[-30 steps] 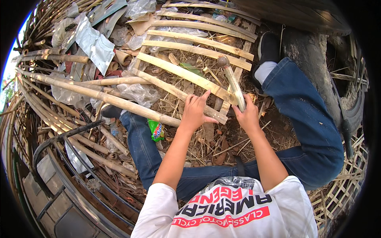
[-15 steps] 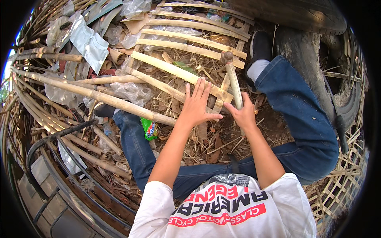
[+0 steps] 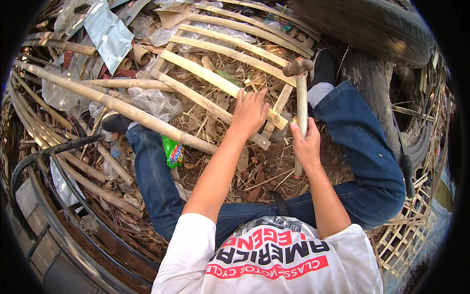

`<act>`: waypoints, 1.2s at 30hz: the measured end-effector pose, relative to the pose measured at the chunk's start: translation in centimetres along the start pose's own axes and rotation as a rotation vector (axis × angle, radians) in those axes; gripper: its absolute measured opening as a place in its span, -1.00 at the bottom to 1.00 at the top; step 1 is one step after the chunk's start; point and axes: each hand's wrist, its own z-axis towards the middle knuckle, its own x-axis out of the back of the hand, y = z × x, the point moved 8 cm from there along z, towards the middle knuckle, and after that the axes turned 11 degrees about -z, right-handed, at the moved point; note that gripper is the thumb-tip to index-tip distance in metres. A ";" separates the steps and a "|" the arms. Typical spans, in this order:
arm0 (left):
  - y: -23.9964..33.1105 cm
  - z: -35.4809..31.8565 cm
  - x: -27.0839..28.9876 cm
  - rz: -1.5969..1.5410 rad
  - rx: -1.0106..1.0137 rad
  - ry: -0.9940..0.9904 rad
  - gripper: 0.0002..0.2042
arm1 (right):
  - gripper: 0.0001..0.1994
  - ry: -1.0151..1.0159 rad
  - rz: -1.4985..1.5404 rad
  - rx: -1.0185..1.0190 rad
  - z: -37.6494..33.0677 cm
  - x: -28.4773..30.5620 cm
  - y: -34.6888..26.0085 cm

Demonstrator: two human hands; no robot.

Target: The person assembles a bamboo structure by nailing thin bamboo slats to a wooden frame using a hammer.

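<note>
I sit on the ground with legs in blue jeans spread around a frame of split bamboo slats. My left hand presses flat on a bamboo slat near its joint with a short crosspiece. My right hand is shut on the wooden handle of a hammer, whose rusty head points up and away from me, above the frame.
A long bamboo pole lies across my left shin. Plastic sheets, a green wrapper, dry leaves and scraps litter the ground. A tyre sits at upper right, woven bamboo lattice at lower right, a black metal bar at left.
The hammer head has swung upward, away from the slats, with my right hand still around the handle. My left hand has stayed pressed on the slat near the joint.
</note>
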 end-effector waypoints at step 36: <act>-2.5 0.8 -0.2 0.392 0.015 0.027 -0.52 | -0.75 -0.417 -0.779 0.034 -4.3 4.4 -4.0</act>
